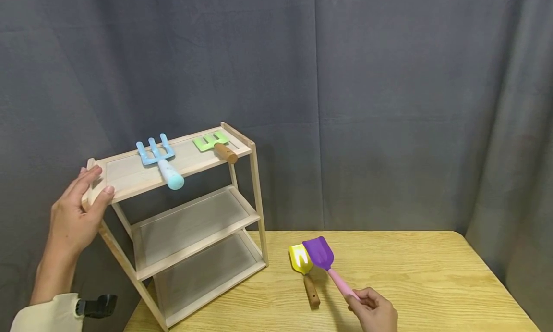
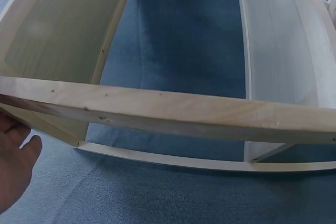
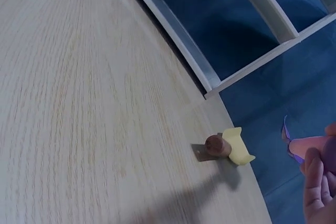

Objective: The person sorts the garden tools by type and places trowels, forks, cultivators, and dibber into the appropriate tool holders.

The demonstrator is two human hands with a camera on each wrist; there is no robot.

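My left hand [image 1: 77, 212] rests on the left end of a three-tier wooden shelf [image 1: 142, 273], thumb on the front edge and fingers over the top. In the left wrist view only part of that hand [image 2: 16, 163] shows beside the frame. My right hand [image 1: 375, 311] pinches the pink handle of a toy shovel with a purple blade [image 1: 318, 252], held above the table. Left of it, a yellow toy shovel [image 1: 312, 291] with a brown wooden handle lies on the table, its blade partly behind the purple one.
On the top tier lie a blue toy rake [image 1: 155, 155] with a pale handle and a green toy rake [image 1: 209, 142] with a brown handle, both handles jutting past the front edge. Beneath is a wood-grain table [image 1: 414, 269]; a grey curtain [image 1: 389, 106] hangs behind.
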